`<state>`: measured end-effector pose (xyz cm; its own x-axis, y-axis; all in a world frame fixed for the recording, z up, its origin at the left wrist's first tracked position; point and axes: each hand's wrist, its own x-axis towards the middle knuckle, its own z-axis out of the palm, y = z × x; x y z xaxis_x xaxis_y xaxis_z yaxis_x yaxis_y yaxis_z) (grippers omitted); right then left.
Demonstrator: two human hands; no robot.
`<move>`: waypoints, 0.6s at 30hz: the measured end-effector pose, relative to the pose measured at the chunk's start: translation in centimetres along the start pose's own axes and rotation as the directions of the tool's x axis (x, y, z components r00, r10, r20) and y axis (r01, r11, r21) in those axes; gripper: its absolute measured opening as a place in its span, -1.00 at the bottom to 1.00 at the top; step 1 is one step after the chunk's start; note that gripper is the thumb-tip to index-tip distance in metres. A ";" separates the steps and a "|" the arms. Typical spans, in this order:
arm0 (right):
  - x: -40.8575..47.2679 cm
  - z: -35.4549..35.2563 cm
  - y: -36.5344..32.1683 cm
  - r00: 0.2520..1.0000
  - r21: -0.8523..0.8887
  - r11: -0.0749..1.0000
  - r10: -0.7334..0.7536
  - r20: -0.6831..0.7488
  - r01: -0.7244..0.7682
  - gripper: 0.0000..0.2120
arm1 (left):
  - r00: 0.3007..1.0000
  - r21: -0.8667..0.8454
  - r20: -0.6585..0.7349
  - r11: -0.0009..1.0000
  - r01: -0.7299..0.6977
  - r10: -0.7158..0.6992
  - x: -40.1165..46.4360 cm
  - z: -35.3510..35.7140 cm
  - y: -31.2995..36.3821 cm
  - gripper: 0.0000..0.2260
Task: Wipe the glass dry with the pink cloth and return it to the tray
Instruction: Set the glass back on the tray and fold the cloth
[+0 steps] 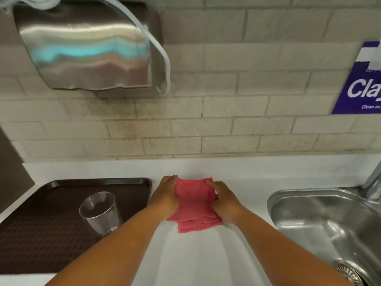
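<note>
A folded pink cloth (pixel 193 205) lies on the white counter between my two hands. My left hand (pixel 166 196) grips its left edge with fingers curled over the far corner. My right hand (pixel 224 201) grips its right edge the same way. A clear glass (pixel 101 213) stands upright on the dark brown tray (pixel 127 182) to the left, apart from both hands. My left forearm passes just in front of the glass's base.
A steel sink (pixel 321 228) with a drain sits at the right, its tap (pixel 373 186) at the far right edge. A metal wall dispenser (pixel 86 48) with a white cable hangs above the tray. A purple sign (pixel 358 83) is on the tiled wall.
</note>
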<state>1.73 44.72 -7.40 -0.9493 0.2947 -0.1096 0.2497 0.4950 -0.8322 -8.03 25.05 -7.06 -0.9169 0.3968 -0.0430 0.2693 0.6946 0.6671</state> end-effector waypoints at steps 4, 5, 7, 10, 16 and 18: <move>1.6 0.8 1.0 1.000 -0.129 0.992 -0.013 0.022 0.016 -0.34 | 0.999 0.089 0.016 0.996 0.030 -0.031 1.8 1.5 -1.1 -0.30; 2.0 0.9 1.0 1.000 -0.156 0.988 -0.015 0.025 0.018 -0.29 | 0.999 0.095 0.020 0.995 0.025 -0.027 2.1 1.8 -1.2 -0.29; 2.6 0.8 0.9 0.999 -0.200 0.979 -0.028 0.035 0.034 -0.24 | 1.000 0.103 0.014 0.995 0.009 -0.010 2.8 2.0 -1.2 -0.29; 3.4 0.7 0.8 0.998 -0.229 0.973 -0.033 0.052 0.044 -0.21 | 1.000 0.127 -0.007 0.992 -0.016 0.017 4.0 2.1 -1.0 -0.29; 4.1 0.5 1.1 0.998 -0.217 0.976 -0.011 0.057 0.024 -0.21 | 0.998 0.009 -0.063 1.000 0.019 -0.018 4.5 2.7 -0.2 -0.35; 4.3 0.4 1.4 0.998 -0.223 0.974 -0.019 0.058 0.032 -0.21 | 0.996 -0.048 -0.086 0.999 0.021 -0.025 4.5 2.6 -0.3 -0.39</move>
<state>-2.13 46.37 -9.22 -0.9635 0.2369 -0.1248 0.2554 0.6738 -0.6934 -11.50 28.18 -9.34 -0.9453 0.3263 0.0039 0.2353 0.6731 0.7012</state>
